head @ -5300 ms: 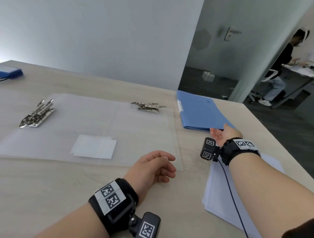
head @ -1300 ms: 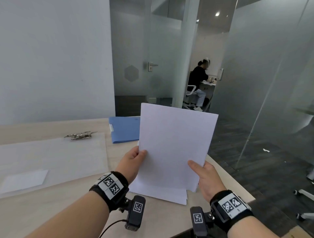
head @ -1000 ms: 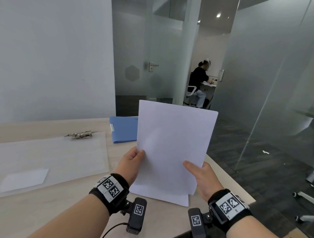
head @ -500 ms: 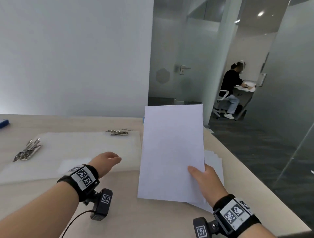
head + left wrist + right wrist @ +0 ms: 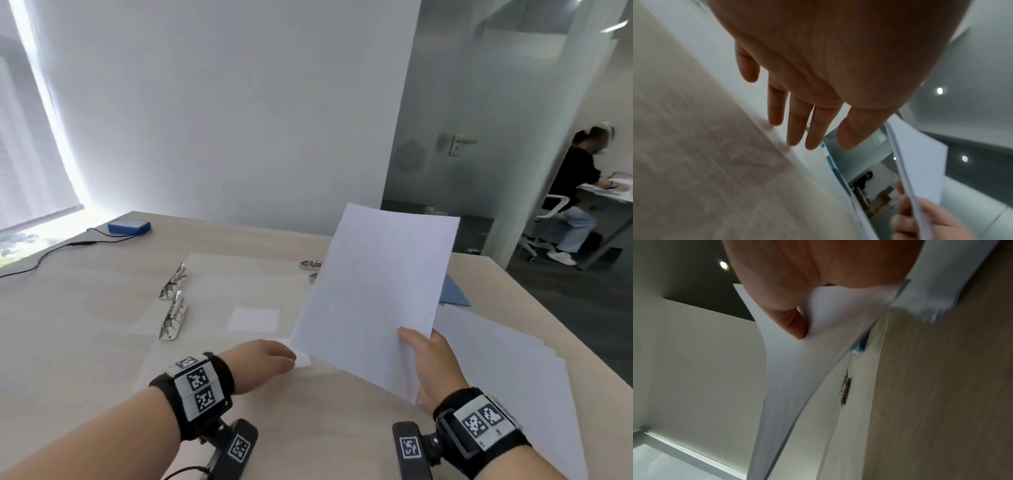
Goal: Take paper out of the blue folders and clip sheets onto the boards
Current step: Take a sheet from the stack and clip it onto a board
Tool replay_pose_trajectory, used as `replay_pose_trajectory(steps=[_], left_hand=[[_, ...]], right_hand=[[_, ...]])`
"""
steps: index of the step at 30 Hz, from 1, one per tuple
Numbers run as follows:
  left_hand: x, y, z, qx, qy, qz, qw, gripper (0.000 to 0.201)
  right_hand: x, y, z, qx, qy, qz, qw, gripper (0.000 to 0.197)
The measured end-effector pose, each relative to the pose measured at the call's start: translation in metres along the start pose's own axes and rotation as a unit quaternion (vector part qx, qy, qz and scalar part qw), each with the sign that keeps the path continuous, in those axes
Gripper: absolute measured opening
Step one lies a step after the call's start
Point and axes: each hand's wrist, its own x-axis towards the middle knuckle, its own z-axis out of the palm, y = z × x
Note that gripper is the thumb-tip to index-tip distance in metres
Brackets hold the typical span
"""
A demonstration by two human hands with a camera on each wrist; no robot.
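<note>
My right hand (image 5: 426, 356) pinches the lower right corner of a thin stack of white sheets (image 5: 373, 294), held tilted above the table; its thumb (image 5: 791, 321) lies on top of the paper (image 5: 818, 345). My left hand (image 5: 263, 359) hovers open, fingers (image 5: 795, 126) straight, just over the near edge of the translucent boards (image 5: 239, 281). Metal clips (image 5: 173, 318) sit on the boards' left side, another clip (image 5: 310, 264) at the far edge. A corner of the blue folder (image 5: 454, 294) shows behind the held sheets. More loose paper (image 5: 513, 383) lies at the right.
A blue box (image 5: 129, 226) with a black cable (image 5: 51, 251) sits at the far left of the wooden table (image 5: 68, 342). A person (image 5: 579, 192) sits at a desk beyond the glass partition on the right. The table's right edge runs beside the loose paper.
My left hand let go of the sheets and moved left and down toward the boards. The right hand alone has carried the sheets leftward, tilting them over the table.
</note>
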Motion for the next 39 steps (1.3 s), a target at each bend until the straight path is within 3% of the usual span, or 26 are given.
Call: replay_pose_trajectory(steps=[2, 4, 8, 10, 16, 19, 23, 28, 39], left_hand=[[-0.012, -0.011, -0.008, -0.078, 0.04, 0.003, 0.996, 0.022], [-0.02, -0.03, -0.02, -0.107, 0.114, -0.01, 0.988, 0.02], [-0.032, -0.076, -0.05, -0.168, 0.267, -0.048, 0.948, 0.027], [-0.035, -0.097, -0.065, -0.229, 0.304, -0.077, 0.921, 0.035], [-0.033, -0.149, -0.083, -0.337, 0.27, -0.164, 0.887, 0.057], [-0.031, -0.155, -0.083, -0.368, 0.236, -0.161, 0.885, 0.062], [-0.027, -0.157, -0.078, -0.351, 0.195, -0.145, 0.904, 0.064], [-0.026, -0.16, -0.077, -0.34, 0.198, -0.138, 0.909, 0.068], [-0.026, -0.164, -0.075, -0.388, 0.202, -0.133, 0.889, 0.067]], right_hand=[[0.003, 0.002, 0.017, 0.011, -0.008, 0.008, 1.0, 0.016], [0.006, 0.005, 0.033, 0.007, -0.02, 0.015, 1.0, 0.016], [0.012, 0.016, 0.065, -0.042, -0.068, 0.03, 0.996, 0.015], [0.013, 0.019, 0.084, -0.071, -0.104, 0.043, 0.991, 0.017], [0.012, 0.021, 0.142, -0.157, -0.198, 0.071, 0.965, 0.016], [0.016, 0.025, 0.166, -0.177, -0.209, 0.081, 0.958, 0.017], [0.023, 0.027, 0.188, -0.204, -0.217, 0.087, 0.951, 0.014], [0.03, 0.032, 0.204, -0.224, -0.232, 0.09, 0.942, 0.019], [0.032, 0.022, 0.213, -0.231, -0.272, 0.105, 0.928, 0.02]])
